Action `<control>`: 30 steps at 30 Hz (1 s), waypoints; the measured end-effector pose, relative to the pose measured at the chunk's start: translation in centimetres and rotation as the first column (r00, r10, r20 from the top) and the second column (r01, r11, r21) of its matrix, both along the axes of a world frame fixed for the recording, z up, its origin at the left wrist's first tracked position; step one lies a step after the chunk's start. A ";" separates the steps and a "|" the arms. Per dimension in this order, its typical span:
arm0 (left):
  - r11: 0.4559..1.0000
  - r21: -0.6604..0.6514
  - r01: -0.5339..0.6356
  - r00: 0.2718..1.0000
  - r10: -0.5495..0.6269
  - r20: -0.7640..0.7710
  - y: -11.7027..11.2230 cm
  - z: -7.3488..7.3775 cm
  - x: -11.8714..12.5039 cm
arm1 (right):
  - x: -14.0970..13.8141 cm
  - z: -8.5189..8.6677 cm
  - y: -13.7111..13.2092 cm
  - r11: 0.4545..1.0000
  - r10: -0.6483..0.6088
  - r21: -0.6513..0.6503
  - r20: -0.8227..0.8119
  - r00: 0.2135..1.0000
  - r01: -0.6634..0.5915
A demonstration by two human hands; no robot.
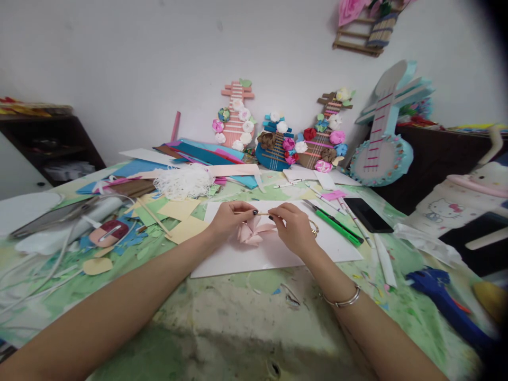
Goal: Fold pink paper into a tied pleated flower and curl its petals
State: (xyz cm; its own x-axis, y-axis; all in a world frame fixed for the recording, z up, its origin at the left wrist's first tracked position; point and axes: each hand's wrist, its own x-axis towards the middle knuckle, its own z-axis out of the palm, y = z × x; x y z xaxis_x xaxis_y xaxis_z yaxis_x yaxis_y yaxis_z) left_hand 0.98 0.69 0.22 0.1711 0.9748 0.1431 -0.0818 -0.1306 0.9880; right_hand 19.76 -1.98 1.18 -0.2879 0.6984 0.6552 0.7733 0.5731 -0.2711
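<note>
My left hand [233,216] and my right hand [292,225] meet over a white board [226,262]. Between their pinched fingertips runs a thin, light-coloured stick [262,214], held level by both. Whether paper is wrapped round it is too small to tell. Just beneath the fingers, pale pink paper petals [252,235] lie in a loose cluster on the board. Scissors, with gold-coloured handles [315,228], are partly hidden behind my right hand. Right of that hand a green utility knife [337,225] rests across the board's edge.
A tangle of white string [184,181] and coloured paper sheets [214,153] lie at the back left. Several flower-covered paper instruments, one of them pink [236,127], lean on the wall. To the right are a black phone [368,215], a blue glue gun [440,296] and a cup [448,206].
</note>
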 end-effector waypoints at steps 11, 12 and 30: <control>0.998 0.053 0.027 1.000 -0.027 0.004 -0.3 0.4 -0.2 | 0.0 0.3 -0.1 1.000 0.010 0.021 0.013 1.000 -0.010; 0.998 0.056 0.033 0.999 -0.034 0.011 -0.3 0.5 -0.2 | 0.0 0.3 -0.1 1.000 0.013 0.025 0.009 1.000 -0.014; 0.996 0.087 0.016 1.000 -0.014 -0.022 -0.1 0.1 -0.2 | -0.1 0.6 -0.4 0.998 -0.023 0.055 0.018 1.000 0.022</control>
